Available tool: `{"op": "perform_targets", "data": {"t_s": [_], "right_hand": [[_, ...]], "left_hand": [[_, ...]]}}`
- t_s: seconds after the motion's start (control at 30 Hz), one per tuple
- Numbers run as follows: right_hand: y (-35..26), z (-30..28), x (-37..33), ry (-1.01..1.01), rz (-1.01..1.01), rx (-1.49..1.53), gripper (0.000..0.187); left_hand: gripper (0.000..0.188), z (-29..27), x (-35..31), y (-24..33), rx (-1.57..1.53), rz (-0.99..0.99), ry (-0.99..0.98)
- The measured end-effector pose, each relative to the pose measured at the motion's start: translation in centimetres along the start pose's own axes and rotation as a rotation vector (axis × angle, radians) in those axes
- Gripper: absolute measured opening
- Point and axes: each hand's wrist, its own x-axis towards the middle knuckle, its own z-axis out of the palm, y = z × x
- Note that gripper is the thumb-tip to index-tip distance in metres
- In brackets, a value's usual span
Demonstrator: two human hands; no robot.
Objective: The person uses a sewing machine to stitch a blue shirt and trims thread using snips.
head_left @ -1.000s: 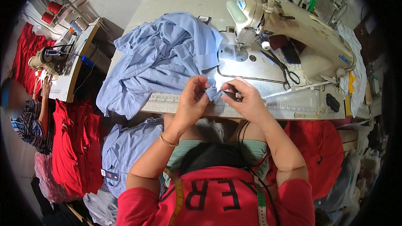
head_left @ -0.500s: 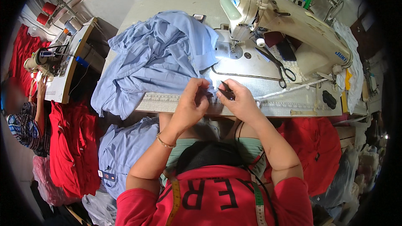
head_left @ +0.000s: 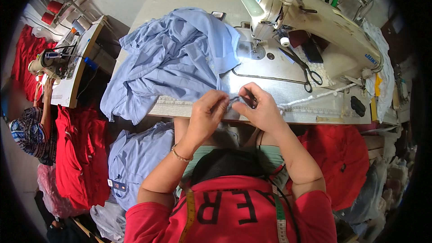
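Note:
A light blue shirt (head_left: 173, 58) lies crumpled on the left of the sewing table, its lower edge drawn towards me. My left hand (head_left: 208, 112) pinches a bit of that blue cloth just over the table's front edge. Close on its right, my right hand (head_left: 261, 106) is curled with thumb and fingers near the same small piece of cloth (head_left: 235, 100). Small black thread snips (head_left: 253, 103) are tucked in the right hand, mostly hidden by the fingers.
A sewing machine (head_left: 315, 22) stands at the back right. Black-handled scissors (head_left: 302, 66) lie beside its needle plate, and a white cord (head_left: 315, 96) stretches across the table. Red garments (head_left: 81, 157) hang at the left, near another person's arm (head_left: 46, 108) at a second machine.
The snips' points, which showed between my hands, have turned back into my right palm. My right fingers have come to the cloth's edge. The view has shifted slightly.

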Motion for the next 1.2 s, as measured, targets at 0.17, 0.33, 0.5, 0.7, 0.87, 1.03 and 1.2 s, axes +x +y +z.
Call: {"op": "perform_targets", "data": {"t_s": [0.17, 0.33, 0.5, 0.7, 0.87, 1.03, 1.2], "right_hand": [[-0.6, -0.5, -0.9, -0.049, -0.003, -0.036, 0.033], [-2.4, 0.9, -1.8, 0.01, -0.007, -0.285, 0.026], [-2.9, 1.5, -1.6, 0.071, -0.015, -0.385, 0.024], [-2.2, 1.9, -1.6, 0.123, -0.086, -0.471, 0.021], [-1.9, 2.5, -1.6, 0.163, -0.124, -0.528, 0.02], [-2.0, 3.0, -1.7, 0.201, -0.168, -0.563, 0.018], [-1.1, 3.2, -1.8, 0.215, -0.185, -0.58, 0.018]], "left_hand": [[0.016, 0.1, -0.3, -0.5, -0.188, -0.091, 0.036], [0.016, -0.1, -0.3, -0.3, -0.181, -0.156, -0.001], [0.015, 0.4, -0.6, 0.1, -0.182, -0.077, 0.023], [0.014, 0.5, -0.8, -0.1, -0.2, -0.031, 0.005], [0.015, 0.6, -1.0, -0.5, -0.367, -0.07, 0.005], [0.015, 0.4, -0.9, -0.4, -0.522, -0.149, 0.0], [0.012, 0.6, -1.1, -0.6, -0.517, -0.131, 0.047]]}}
